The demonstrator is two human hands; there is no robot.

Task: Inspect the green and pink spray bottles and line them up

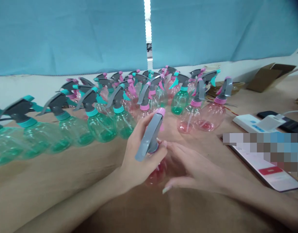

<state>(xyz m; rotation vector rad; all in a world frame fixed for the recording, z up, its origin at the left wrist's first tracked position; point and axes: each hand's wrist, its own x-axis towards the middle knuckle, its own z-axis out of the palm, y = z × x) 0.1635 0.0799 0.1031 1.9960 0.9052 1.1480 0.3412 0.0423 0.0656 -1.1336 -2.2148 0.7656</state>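
Note:
A clear pink spray bottle [156, 177] with a grey trigger head and pink nozzle stands in front of me. My left hand [141, 155] wraps round its neck, just under the spray head, and hides the collar. At the bottle's right side is my right hand [187, 161], its thumb and fingers spread apart; the fingertips come close to the left hand's fingers. Whether they touch the bottle I cannot tell. Just beyond stands another pink spray bottle [144, 111], partly covered by my left hand.
Green spray bottles [101, 127] line up at the left, with several pink and green ones behind. Two pink bottles [210, 113] stand right of centre. A phone [267, 174], a white power strip [248, 123] and an open cardboard box [267, 77] are on the right.

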